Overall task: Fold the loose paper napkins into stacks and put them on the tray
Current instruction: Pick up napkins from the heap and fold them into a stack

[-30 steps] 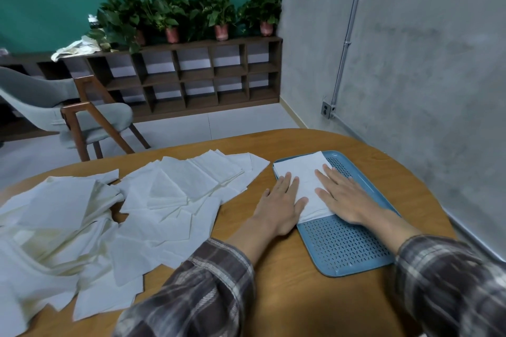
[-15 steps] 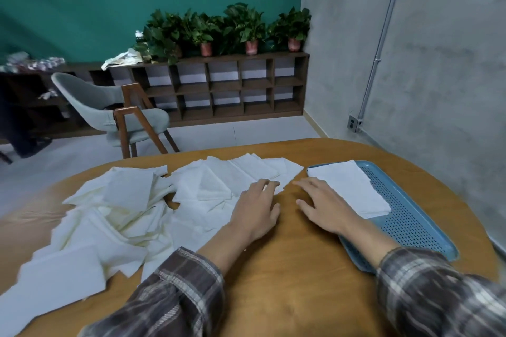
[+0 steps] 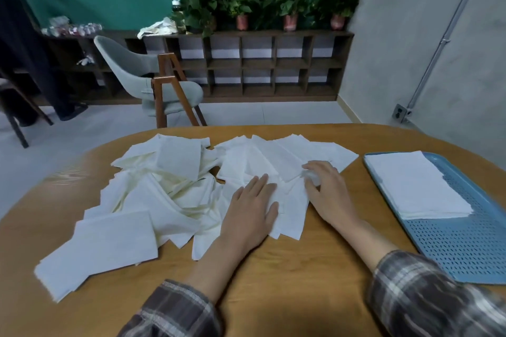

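Loose napkins (image 3: 169, 189) spread over surface (image 3: 301, 282) centre and toward left edge. Flat on them: left hand (image 3: 249, 216), fingers straight. At pile's right side, right hand (image 3: 327, 194) pinches one sheet, fingers curled. At right edge: tray (image 3: 460, 249), folded stack (image 3: 416, 186) on its far end.

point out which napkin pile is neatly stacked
The stack on the blue tray, at right; the loose napkins lie scattered on the table.

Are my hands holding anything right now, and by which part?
The left hand lies flat on the loose napkins, holding nothing. The right hand pinches one napkin by a bunched-up edge.
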